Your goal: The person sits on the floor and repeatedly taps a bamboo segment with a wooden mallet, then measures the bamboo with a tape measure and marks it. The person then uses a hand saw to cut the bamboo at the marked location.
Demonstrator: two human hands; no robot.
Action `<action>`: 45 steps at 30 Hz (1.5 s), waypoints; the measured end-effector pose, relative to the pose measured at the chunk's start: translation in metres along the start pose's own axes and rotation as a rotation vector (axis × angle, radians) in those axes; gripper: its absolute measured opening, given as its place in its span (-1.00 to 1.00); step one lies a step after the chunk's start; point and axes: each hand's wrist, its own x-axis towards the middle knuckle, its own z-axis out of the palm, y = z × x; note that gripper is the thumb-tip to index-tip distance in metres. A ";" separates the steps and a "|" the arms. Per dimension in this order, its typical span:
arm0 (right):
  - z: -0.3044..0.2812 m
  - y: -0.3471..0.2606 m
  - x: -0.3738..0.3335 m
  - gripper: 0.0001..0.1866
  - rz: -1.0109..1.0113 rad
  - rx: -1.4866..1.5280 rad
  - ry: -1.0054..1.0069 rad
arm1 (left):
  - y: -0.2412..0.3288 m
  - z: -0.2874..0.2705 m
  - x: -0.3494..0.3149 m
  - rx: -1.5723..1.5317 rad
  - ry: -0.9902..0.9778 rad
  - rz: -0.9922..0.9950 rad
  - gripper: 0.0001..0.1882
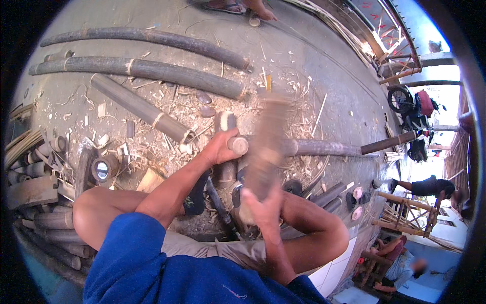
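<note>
I sit low with bent knees over a floor of shavings. My left hand (220, 147) is closed round a short round piece of wood (238, 145), its pale flat end facing up. In my right hand (265, 205) is a thick brown length of bamboo (267, 152), held near its lower end and smeared by motion. It rises just right of my left hand. Behind it, a dark bamboo pole (324, 147) extends to the right. Past my left hand stands a dark block with a pale patch (226, 121). What lies under the round piece is hidden.
Two long bamboo poles (152, 36) (167, 71) and a shorter bamboo piece (136, 104) lie ahead left. Cut bamboo (55, 220) is piled at my left, beside a tape roll (103, 169). Another person's hand (260, 10) shows at the top. Motorcycles (412, 104) and people stand or sit farther right.
</note>
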 end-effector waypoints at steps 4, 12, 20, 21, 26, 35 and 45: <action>0.015 0.015 -0.015 -0.10 0.162 -0.009 0.005 | -0.006 0.009 -0.018 0.201 -0.073 0.257 -0.41; -0.012 0.019 -0.037 -0.15 0.115 0.281 0.125 | 0.015 0.032 -0.022 0.556 0.117 0.443 -0.50; -0.015 0.015 -0.040 -0.01 0.098 0.164 0.029 | 0.011 0.025 -0.028 0.567 0.161 0.369 -0.51; -0.016 0.014 -0.041 0.00 0.091 0.138 0.021 | 0.010 0.025 -0.027 0.554 0.170 0.369 -0.51; -0.010 0.003 -0.041 -0.01 0.005 0.130 0.065 | 0.007 0.031 -0.024 0.489 0.316 0.362 -0.52; -0.004 -0.009 -0.005 -0.07 0.113 -0.045 0.132 | 0.011 0.025 -0.020 0.432 0.381 0.281 -0.57; 0.002 0.006 0.008 -0.14 0.210 -0.072 0.035 | -0.002 0.033 -0.032 0.427 0.304 0.251 -0.54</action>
